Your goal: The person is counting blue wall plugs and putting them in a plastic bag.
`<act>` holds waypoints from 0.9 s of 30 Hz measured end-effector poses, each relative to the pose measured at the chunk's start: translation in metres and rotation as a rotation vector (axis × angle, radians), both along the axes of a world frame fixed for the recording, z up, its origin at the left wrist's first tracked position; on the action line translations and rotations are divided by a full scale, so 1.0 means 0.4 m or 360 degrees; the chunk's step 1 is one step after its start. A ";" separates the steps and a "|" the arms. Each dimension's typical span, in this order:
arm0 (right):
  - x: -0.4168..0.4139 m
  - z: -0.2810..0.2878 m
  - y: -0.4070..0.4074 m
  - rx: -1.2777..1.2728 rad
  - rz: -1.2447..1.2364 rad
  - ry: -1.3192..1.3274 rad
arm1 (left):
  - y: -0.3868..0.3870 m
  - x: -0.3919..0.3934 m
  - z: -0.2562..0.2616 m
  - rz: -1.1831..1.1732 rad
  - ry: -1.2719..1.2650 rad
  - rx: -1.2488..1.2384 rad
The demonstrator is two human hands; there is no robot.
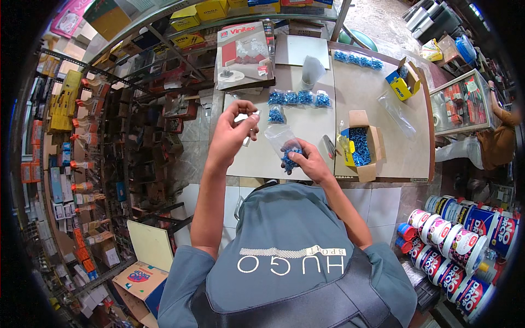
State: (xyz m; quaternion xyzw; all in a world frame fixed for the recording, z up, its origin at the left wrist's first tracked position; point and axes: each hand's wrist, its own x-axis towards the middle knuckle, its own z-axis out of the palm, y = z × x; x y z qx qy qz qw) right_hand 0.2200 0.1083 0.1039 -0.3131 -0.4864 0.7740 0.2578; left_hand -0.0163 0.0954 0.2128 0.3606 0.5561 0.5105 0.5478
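My right hand grips a clear plastic bag with blue screws in its lower part. Raised over the table's left side, my left hand pinches a small whitish item too small to identify. Beyond the hands, several filled bags of blue screws stand in a row, with another filled bag just nearer. An open cardboard box of blue screws lies to the right. Between it and my right hand is a stapler-like tool.
A Vinilex box stands at the table's back left, beside a rolled plastic bag stack. More screw bags, a yellow-blue box and a clear plastic sleeve lie right. Another person sits beyond a display case; paint pails stand right.
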 end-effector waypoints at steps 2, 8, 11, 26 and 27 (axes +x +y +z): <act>0.001 -0.002 -0.005 0.0066 -0.0051 -0.0092 | -0.010 0.016 0.014 -0.0202 0.0706 0.0259; -0.010 0.022 -0.016 0.0388 -0.0182 -0.0268 | -0.007 0.103 0.013 -0.0226 0.1817 0.0833; 0.000 0.008 -0.019 0.0358 -0.0155 -0.0307 | 0.009 0.108 -0.025 -0.0083 0.1565 0.0817; 0.060 -0.002 -0.050 0.0094 -0.0117 -0.0067 | 0.014 0.029 -0.034 -0.0508 0.0505 0.0302; 0.063 0.005 -0.050 0.0092 -0.0115 -0.0069 | 0.020 0.029 -0.028 -0.0506 0.0504 0.0299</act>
